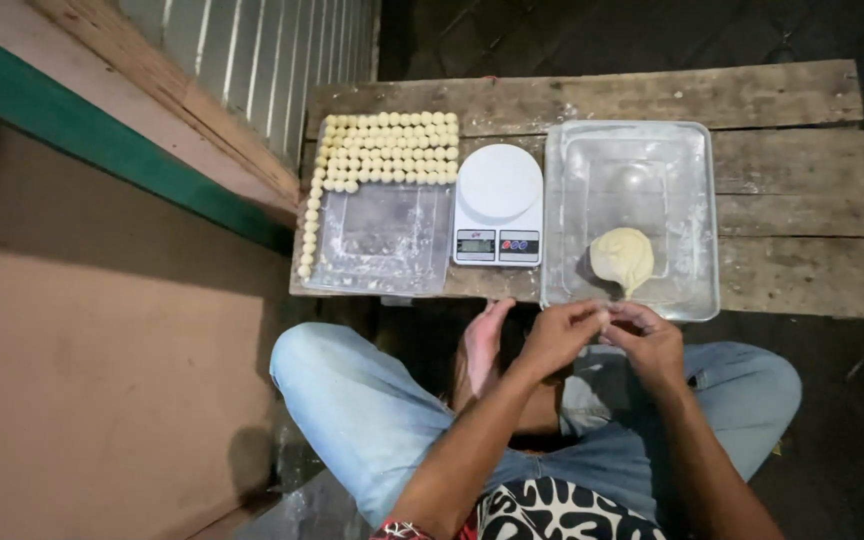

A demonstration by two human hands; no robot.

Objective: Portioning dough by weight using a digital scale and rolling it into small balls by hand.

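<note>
hands meet just below the near edge of the wooden board (782, 95): the left hand (562, 335) and the right hand (647, 340) press their fingertips together, pinching something too small to make out between them. just beyond them lies a lump of pale dough (623, 257) in a clear plastic tub (687, 200). a white kitchen scale (498, 205) stands left of the tub, and further left a clear tray (382, 250) carries rows of small dough balls (387, 148). the person sits cross-legged in blue jeans (352, 400).
</note>
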